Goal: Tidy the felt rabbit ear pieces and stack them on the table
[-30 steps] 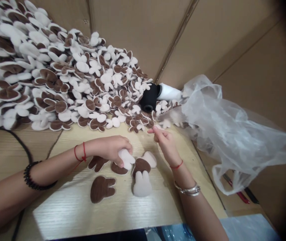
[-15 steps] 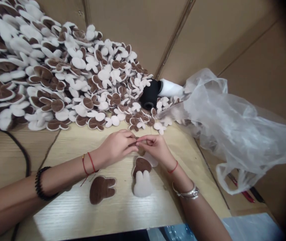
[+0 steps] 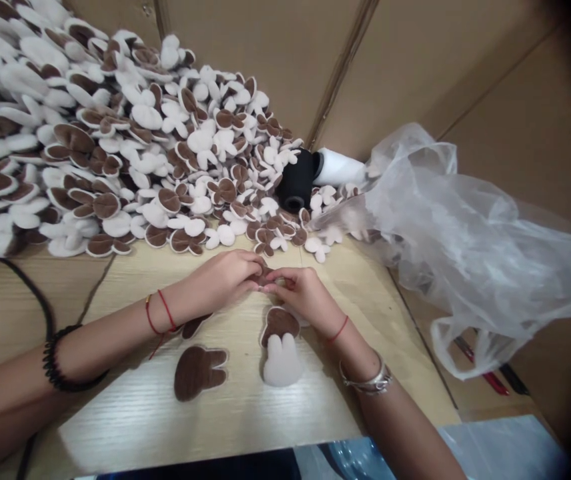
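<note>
Pinching a brown piece (image 3: pixel 263 273) between left hand (image 3: pixel 225 281) and right hand (image 3: pixel 304 293), we hold it over the desk (image 3: pixel 215 427), each grip narrow on it, beyond the white rabbit shape (image 3: pixel 283 362).

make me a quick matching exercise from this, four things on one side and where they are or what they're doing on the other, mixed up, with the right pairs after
Column one
1. black spool
2. nearest white bunny-shaped piece
3. silver bangle
4. left hand

Column two
A. on the right forearm
B. pinching a small brown piece together with the right hand
C. beside the white spool
D. partly covering a brown bunny-shaped piece on the board

Right pairs: 1-C, 2-D, 3-A, 4-B
</note>
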The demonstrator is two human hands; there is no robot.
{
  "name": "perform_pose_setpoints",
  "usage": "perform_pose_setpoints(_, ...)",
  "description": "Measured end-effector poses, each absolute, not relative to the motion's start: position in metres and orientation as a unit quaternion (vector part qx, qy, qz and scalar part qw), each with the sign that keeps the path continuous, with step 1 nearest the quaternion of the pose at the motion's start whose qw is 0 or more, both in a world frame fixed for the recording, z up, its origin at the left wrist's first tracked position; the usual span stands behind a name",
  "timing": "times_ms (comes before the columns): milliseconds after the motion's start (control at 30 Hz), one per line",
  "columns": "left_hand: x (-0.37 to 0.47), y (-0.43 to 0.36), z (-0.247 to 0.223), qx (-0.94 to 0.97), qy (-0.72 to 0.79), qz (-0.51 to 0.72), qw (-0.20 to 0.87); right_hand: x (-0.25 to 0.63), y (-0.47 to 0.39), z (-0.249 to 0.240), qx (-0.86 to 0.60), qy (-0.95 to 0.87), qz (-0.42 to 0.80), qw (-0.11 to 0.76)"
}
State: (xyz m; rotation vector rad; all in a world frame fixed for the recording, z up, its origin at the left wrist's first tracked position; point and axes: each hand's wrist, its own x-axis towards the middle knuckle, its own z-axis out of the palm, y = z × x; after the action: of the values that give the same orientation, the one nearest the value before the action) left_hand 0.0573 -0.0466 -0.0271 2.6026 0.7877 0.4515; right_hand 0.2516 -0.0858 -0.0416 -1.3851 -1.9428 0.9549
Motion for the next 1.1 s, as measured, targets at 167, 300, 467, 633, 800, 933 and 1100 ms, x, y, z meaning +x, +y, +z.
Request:
perform_pose_setpoints(167,0.058,-0.045,-0.032,0.932,0.272,0.167,0.172,0.248,-0.087,-0.040,-0.522,-0.748,0.297,0.283)
perform_pose_setpoints(300,0.058,-0.046,-0.033,0.944,0.262,0.157,0.126,0.246,-0.088,-0.039,-0.521,-0.761,0.253,0.293)
perform_pose_setpoints(467,0.055,-0.043,-0.029,0.943,0.254,0.142,0.162,0.246,-0.087,-0.038,-0.517,-0.766,0.259,0.282)
perform_pose_setpoints(633,0.057,-0.045,-0.031,0.946,0.254,0.144,0.142,0.243,-0.088,-0.036,-0.515,-0.789,0.220,0.254)
perform_pose_setpoints(800,0.059,-0.046,-0.039,0.962,0.230,0.134,0.060,0.240,-0.087,-0.040,-0.519,-0.792,0.188,0.261)
perform_pose_setpoints(933,0.060,-0.045,-0.044,0.965,0.221,0.138,0.020,0.240,-0.085,-0.041,-0.507,-0.816,0.144,0.236)
perform_pose_setpoints(1100,0.058,-0.040,-0.042,0.957,0.248,0.145,0.046,0.243,-0.082,-0.042,-0.485,-0.847,0.104,0.188)
